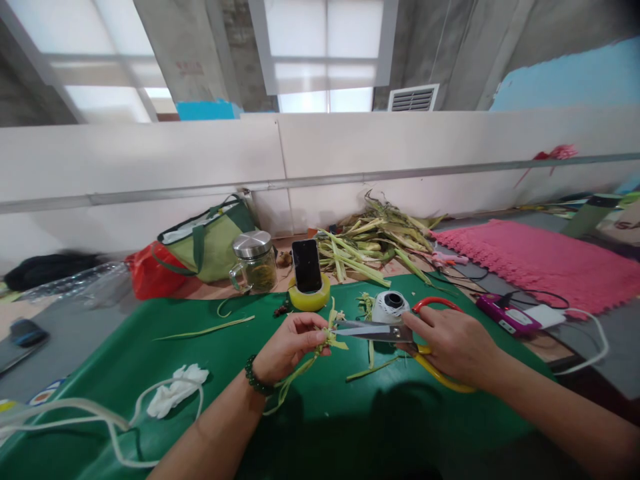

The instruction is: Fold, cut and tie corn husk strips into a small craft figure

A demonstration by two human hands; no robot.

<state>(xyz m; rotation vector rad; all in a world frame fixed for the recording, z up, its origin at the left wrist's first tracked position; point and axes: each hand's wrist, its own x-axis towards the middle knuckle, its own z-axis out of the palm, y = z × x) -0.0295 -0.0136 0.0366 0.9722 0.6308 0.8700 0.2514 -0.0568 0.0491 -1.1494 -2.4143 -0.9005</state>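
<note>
My left hand (297, 343) is closed in a pinch on a small knotted piece of pale green plant strips (334, 339), whose long ends trail below the wrist. A dark beaded bracelet circles that wrist. My right hand (453, 340) grips scissors (375, 331) with one red and one yellow handle loop. Their metal blades point left, and the tips reach the knotted strips by my left fingertips. Just behind the scissors sits a white round object with a dark centre (391, 305). Loose strip pieces (373, 368) lie on the green mat (200, 333) below.
A phone (307, 265) leans upright in a yellow tape roll (310, 298). Behind are a glass mug (255, 263), a green bag (215, 243) and a heap of dry husks (380, 233). White cable (115, 427) and crumpled tissue (177, 390) lie left; a purple power strip (507, 315) and pink cloth (540, 260) right.
</note>
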